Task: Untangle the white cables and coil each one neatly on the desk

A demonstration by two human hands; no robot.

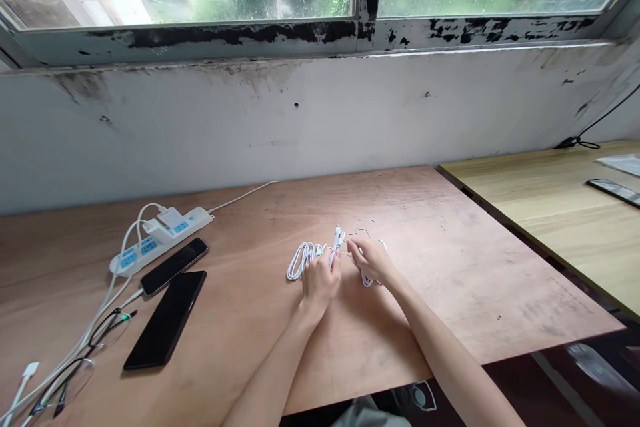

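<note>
A coiled white cable [303,260] lies in loops on the plywood tabletop [425,240], with more loops showing to the right [369,278] under my right hand. My left hand [320,280] grips the bundle near a white plug end [339,239] that stands upward. My right hand [367,260] pinches a thin strand at the bundle's middle, and its fingertips almost meet my left hand. A thin, kinked wire [363,229] curls on the board just beyond the hands. Parts of the cable are hidden under both hands.
At the left lie a white power strip [160,240] with plugged-in white cables, a phone on a charging cable [173,266], a black phone [166,319] and glasses [83,363]. A lighter wooden desk [545,213] with a phone [615,191] adjoins at the right, below a window.
</note>
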